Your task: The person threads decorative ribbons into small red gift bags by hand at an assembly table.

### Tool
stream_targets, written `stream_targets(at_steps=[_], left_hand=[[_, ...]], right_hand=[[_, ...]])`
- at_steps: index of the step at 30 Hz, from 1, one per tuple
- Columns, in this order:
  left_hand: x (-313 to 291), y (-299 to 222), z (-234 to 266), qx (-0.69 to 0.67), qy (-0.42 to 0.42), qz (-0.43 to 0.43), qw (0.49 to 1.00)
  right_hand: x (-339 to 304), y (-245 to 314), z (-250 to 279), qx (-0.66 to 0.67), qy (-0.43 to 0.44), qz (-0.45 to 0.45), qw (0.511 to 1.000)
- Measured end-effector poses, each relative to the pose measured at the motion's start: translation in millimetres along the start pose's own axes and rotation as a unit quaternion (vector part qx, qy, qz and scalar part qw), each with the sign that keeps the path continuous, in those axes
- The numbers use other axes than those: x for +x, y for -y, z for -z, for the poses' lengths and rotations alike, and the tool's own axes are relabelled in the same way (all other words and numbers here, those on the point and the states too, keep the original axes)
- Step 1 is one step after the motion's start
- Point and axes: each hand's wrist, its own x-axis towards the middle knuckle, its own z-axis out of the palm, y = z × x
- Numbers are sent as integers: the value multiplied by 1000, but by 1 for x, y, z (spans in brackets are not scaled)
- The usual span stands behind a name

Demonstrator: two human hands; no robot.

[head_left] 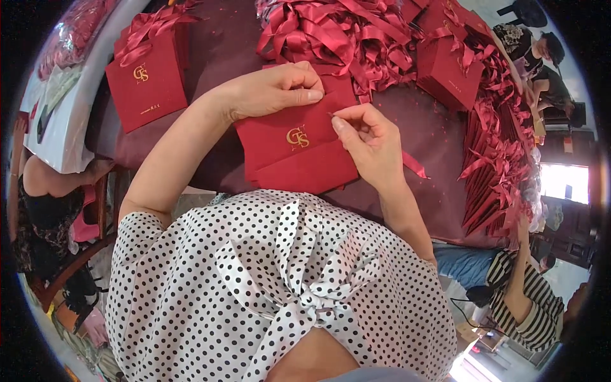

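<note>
A red paper gift bag [270, 149] with a gold emblem lies flat before me, on top of other red bags. My left hand [277, 92] is closed at the bag's top edge, its thumb lying along the paper and its fingers curled behind. At the upper right of the same bag, my right hand [369, 137] pinches thumb and forefinger together. Whatever is between those fingertips is too small to make out. The other right fingers curl into the palm. Just beyond both hands lies a large heap of red satin ribbons [331, 38].
Upright red bags with ribbon handles stand at the far left [149, 89] and far right [449, 73]. A long row of ribboned bags [487, 172] lines the right edge of the dark red tablecloth [426, 210]. A person in a striped top [534, 318] sits at right; others are nearby.
</note>
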Motion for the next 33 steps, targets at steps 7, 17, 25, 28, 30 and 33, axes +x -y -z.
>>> stream_targets(at_steps=[7, 17, 25, 28, 30, 33], left_hand=[[-4, 7, 0, -19, 25, -59, 998], [-4, 12, -4, -87, -12, 6, 996], [-4, 14, -3, -205, -17, 60, 977], [-2, 12, -3, -180, -29, 52, 982], [-1, 16, -4, -187, -37, 42, 981], [-1, 16, -2, -219, -50, 44, 973]], right_hand=[[-3, -9, -4, 66, -27, -28, 997], [-2, -8, -9, 58, -23, -7, 998], [2, -2, -10, -37, -35, -16, 999], [1, -1, -9, -41, -35, -5, 999], [3, -2, -8, -49, -38, 2, 998], [6, -1, -9, -54, -39, 2, 998]])
